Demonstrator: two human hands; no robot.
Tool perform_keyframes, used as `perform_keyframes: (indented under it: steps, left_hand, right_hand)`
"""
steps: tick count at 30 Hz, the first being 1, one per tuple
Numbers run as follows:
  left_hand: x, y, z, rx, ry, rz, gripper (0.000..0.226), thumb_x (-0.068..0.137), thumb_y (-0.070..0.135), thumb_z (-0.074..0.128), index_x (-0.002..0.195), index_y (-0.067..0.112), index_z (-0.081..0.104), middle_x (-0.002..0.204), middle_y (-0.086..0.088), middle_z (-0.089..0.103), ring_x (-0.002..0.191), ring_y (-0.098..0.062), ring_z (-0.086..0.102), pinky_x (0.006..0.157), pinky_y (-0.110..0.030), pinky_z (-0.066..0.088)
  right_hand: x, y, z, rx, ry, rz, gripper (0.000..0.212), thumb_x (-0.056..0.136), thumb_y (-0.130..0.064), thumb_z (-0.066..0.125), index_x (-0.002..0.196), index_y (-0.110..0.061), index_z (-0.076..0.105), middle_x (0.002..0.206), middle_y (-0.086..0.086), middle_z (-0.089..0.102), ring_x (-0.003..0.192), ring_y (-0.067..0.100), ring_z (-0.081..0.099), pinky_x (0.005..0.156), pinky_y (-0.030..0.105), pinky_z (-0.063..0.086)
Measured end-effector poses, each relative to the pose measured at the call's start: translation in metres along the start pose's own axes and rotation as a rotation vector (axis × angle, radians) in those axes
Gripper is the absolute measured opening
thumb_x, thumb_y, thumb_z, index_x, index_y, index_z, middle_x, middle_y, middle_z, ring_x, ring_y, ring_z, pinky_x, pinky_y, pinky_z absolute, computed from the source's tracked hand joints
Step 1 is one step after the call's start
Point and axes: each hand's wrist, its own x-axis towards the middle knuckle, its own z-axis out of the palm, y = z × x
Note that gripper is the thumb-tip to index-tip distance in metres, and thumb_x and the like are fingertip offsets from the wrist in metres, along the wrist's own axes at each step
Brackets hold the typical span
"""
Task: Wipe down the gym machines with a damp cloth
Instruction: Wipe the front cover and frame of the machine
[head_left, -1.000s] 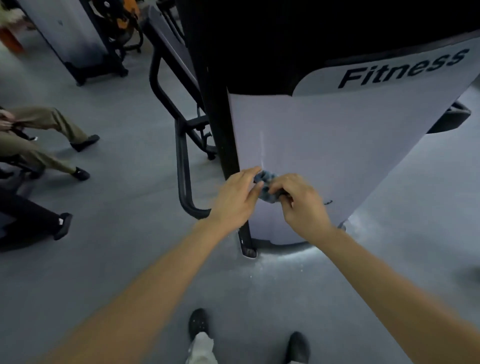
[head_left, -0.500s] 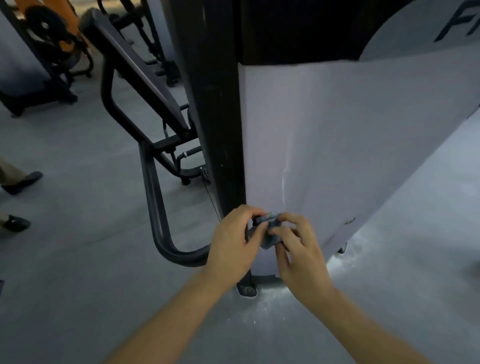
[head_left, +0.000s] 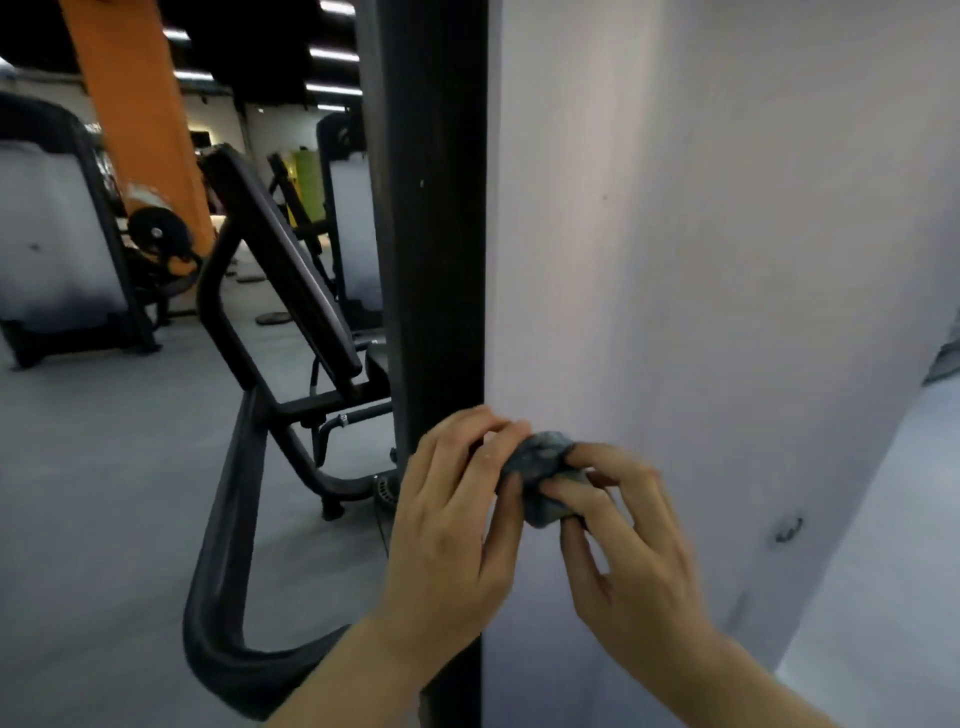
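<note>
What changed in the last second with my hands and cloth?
Mostly the view: it lifted and closed in, losing the Fitness lettering and the seated legs. The left hand and right hand still grip the bunched cloth, at the white panel's edge beside the black post.

A gym with workout machines.
A big machine (head_left: 727, 260) with a white side and a black post (head_left: 431, 208) stands close by. Next to it is a slanted black pad (head_left: 283, 260) on a bent black frame (head_left: 218, 519). Another machine (head_left: 52, 234) stands farther back on the gray floor (head_left: 104, 467), near an orange pillar (head_left: 135, 130) and a round black disc (head_left: 155, 231). Long lights (head_left: 333, 53) shine on the dark ceiling.
</note>
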Motion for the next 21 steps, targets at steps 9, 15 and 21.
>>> perform_keyframes:
  steps: [9, 15, 21]
  left_hand:
    - [-0.041, -0.033, 0.035, 0.113, 0.062, 0.173, 0.068, 0.108, 0.027, 0.044, 0.171, 0.015, 0.02, 0.177, 0.005, 0.023, 0.164, -0.011, 0.017, 0.135, -0.038, 0.012]
    - [-0.035, -0.037, 0.033, 0.234, 0.07, 0.182, 0.071, 0.103, 0.022, 0.052, 0.169, 0.017, 0.025, 0.171, 0.001, 0.035, 0.158, -0.015, 0.031, 0.128, -0.048, 0.033]
    - [0.006, -0.008, -0.012, 0.416, 0.001, 0.246, 0.058, 0.099, 0.023, 0.052, 0.155, 0.012, 0.042, 0.157, -0.007, 0.045, 0.137, -0.027, 0.05, 0.11, -0.052, 0.05]
  right_hand:
    - [-0.017, 0.023, 0.045, -0.22, 0.216, -0.198, 0.034, 0.096, -0.003, 0.062, 0.129, -0.006, 0.069, 0.14, 0.013, 0.057, 0.125, 0.031, 0.056, 0.103, 0.042, 0.052]
    - [-0.015, 0.027, 0.049, -0.31, 0.244, -0.25, 0.042, 0.091, -0.004, 0.074, 0.132, -0.008, 0.065, 0.139, 0.012, 0.057, 0.124, 0.031, 0.056, 0.103, 0.042, 0.051]
    - [0.016, 0.017, 0.026, -0.354, 0.22, -0.387, 0.032, 0.09, -0.012, 0.078, 0.119, -0.009, 0.064, 0.126, 0.01, 0.06, 0.11, 0.03, 0.058, 0.086, 0.044, 0.056]
